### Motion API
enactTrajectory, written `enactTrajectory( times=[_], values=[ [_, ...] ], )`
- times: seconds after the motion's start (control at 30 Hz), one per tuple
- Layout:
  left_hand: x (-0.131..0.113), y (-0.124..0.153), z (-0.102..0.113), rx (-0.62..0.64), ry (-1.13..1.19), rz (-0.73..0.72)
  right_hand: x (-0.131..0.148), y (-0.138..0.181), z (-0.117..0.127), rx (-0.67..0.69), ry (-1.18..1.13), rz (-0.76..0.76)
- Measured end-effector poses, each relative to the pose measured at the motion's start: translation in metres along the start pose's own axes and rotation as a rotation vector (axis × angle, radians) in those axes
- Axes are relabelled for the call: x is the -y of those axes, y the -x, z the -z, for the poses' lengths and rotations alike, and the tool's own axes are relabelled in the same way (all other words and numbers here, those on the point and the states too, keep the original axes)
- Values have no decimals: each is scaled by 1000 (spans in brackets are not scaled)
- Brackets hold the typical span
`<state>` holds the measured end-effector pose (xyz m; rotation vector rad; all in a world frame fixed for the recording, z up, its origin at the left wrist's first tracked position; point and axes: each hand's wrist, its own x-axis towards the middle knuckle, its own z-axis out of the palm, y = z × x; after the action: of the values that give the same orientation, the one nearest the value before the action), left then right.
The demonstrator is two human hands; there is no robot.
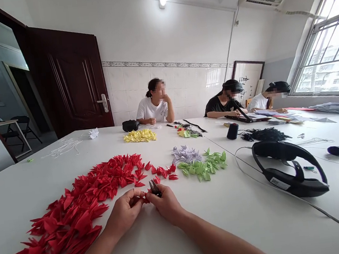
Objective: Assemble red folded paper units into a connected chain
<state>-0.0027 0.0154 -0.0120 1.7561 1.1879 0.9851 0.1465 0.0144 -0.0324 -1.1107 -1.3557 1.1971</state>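
Note:
My left hand (pixel 126 212) is closed, its thumb and fingers pinching a small folded red paper crane (pixel 145 198) that is mostly covered by my fingers. Close against it, my right hand (pixel 168 205) also has its fingertips at the red paper. Dark-bladed snips (pixel 154 188) stick up from that right hand, blades pointing away from me. Just beyond my hands lie a few loose red paper cranes (pixel 164 171). A large heap of red paper cranes (pixel 78 211) spreads to the left, reaching close to my left forearm.
Lilac cranes (pixel 186 153), green cranes (pixel 204 166) and yellow folded papers (pixel 140 136) lie farther back on the white table (pixel 182 239). To the right sit a black headset (pixel 290 170) with a cable, a black thread spool (pixel 233 131) and black cords (pixel 264 134). Three people sit opposite.

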Motion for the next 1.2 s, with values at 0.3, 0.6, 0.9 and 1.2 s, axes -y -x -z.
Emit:
enactTrajectory(
  times=[0.3,0.6,0.9,1.2],
  values=[
    [-2,1,1,-1,-39,-16,-2,-1,0,-1,-25,21],
    [0,1,-6,-19,150,25,2,-1,1,-43,-111,-12],
    [-2,3,-10,-12,168,-24,1,2,-2,-3,-88,3],
    [2,-1,0,-189,65,-3,1,1,-2,-41,175,143]
  ],
)
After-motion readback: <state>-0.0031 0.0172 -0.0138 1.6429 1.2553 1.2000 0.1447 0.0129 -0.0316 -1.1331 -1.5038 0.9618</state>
